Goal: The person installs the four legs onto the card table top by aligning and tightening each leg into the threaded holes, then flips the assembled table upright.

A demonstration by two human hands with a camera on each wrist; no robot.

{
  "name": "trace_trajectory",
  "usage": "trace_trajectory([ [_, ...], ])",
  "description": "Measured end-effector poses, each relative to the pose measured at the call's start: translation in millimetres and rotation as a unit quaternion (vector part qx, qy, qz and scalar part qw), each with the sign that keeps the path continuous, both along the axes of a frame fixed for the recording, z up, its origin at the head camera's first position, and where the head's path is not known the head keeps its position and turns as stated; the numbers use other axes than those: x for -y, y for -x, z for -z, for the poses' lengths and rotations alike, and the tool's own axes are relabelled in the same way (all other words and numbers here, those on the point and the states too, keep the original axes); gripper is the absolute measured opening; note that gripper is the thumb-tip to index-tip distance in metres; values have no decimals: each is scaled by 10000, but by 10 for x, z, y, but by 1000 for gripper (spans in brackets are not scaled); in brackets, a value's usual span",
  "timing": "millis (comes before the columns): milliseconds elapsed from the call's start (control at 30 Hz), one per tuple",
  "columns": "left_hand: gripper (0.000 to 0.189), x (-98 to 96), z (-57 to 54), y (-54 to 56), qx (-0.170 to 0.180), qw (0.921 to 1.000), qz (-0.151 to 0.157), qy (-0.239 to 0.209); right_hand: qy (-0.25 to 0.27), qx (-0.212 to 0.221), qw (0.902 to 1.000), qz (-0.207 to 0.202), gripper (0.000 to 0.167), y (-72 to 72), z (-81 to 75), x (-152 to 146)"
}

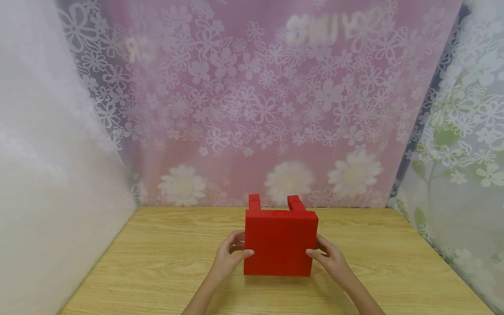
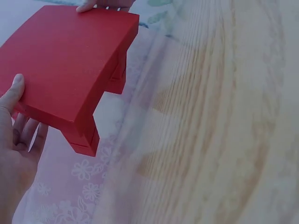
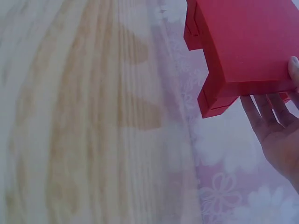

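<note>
A small red stool [image 1: 280, 245] with a flat, nearly square top is tilted up so that the top faces me. Its short, blocky legs point away toward the back; two of them show above the top's far edge. My left hand [image 1: 229, 254] grips the left side, thumb on the top and fingers behind it. On the opposite side my right hand [image 1: 331, 259] holds it the same way. The left wrist view shows the stool's top [image 2: 70, 56] and two legs, with the left thumb pressed on the surface. In the right wrist view, fingers reach beneath the stool's edge [image 3: 252, 51].
The wood-grain table [image 1: 169, 258] spreads out under the hands. Behind it hangs a pink flowered curtain [image 1: 236, 109]. A plain white sheet [image 1: 59, 153] closes off the left side, and a leaf-patterned sheet [image 1: 464, 175] the right.
</note>
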State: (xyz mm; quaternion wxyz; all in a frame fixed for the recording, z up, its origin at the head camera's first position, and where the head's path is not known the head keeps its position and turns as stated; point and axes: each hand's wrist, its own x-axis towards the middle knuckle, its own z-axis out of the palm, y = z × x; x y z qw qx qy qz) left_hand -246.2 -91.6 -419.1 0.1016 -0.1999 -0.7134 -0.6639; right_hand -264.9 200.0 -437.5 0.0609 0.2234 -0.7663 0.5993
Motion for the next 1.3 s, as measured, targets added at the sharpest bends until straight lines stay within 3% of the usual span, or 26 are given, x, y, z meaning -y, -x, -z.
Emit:
trace_trajectory([
  [267, 56, -15, -135, -123, 344, 9991, -247, 79, 94, 293, 9995, 5, 47, -93, -196, 44],
  [433, 59, -14, -187, -149, 488, 9985, -231, 106, 94, 543, 9981, 257, 49, -139, -276, 71],
  [733, 64, 5, -65, -57, 849, 9960, -263, 113, 243, 1168, 9911, 588, 53, -194, -367, 120],
  [1300, 69, 64, -223, -41, 1862, 9824, -90, -52, 478, 2004, 9768, 590, 58, -212, -475, 142],
])
